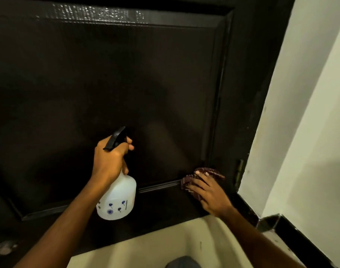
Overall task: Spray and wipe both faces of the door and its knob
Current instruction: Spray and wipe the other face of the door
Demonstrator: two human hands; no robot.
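Two bare hands are shown at a dark brown door (pixel 126 74) that fills most of the view. A white spray bottle (pixel 119 200) with a black trigger head is gripped by the left hand (pixel 109 161). Its fingers are curled round the neck and over the trigger, and the nozzle is turned toward the door's recessed panel. A dark patterned cloth (pixel 211 172) is pressed flat against the door by the right hand (pixel 209 192), whose fingers are spread and nearly straight on top of it. The cloth is set at the panel's lower right corner, on the moulding, near a hinge (pixel 239 175). Small bright glints are seen along the top moulding. A pale wall (pixel 310 132) is seen at the right and a pale floor (pixel 165 242) below.
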